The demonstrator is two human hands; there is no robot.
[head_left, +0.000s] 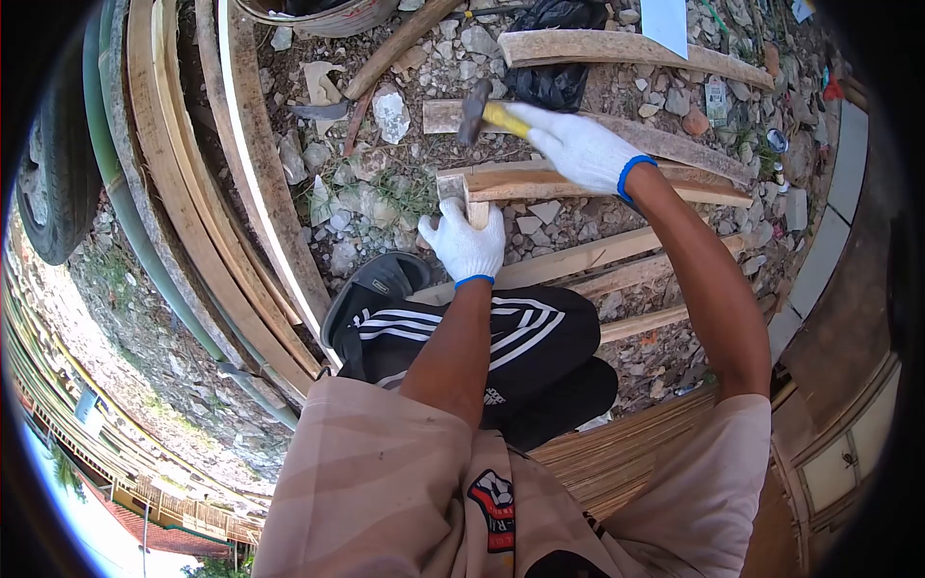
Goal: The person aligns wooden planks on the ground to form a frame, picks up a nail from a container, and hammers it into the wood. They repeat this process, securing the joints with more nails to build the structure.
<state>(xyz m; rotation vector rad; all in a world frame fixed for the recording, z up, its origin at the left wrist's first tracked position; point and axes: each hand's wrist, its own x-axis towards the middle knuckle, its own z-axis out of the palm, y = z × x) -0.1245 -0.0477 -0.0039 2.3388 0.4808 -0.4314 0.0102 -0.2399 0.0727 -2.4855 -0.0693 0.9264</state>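
Note:
My right hand [590,149], in a white knitted glove with a blue cuff, is wrapped round the yellow handle of a hammer [473,114]. The dark hammer head is to the left of the hand, over the end of a rough plank [443,117]. My left hand [467,246], gloved the same way, grips a short wooden piece [478,213] with thumb and fingers on either side. That piece meets the near end of a longer wooden beam [540,184], which runs right beneath my right forearm. My left palm hides the lower part of the short piece.
Long timbers [173,164] and a green bamboo pole [130,207] curve along the left, near a tyre [58,173]. More planks [626,252] lie right on stony ground. A bucket [323,21] and black plastic bag [554,82] are at the top. My sandalled foot [371,284] is close by.

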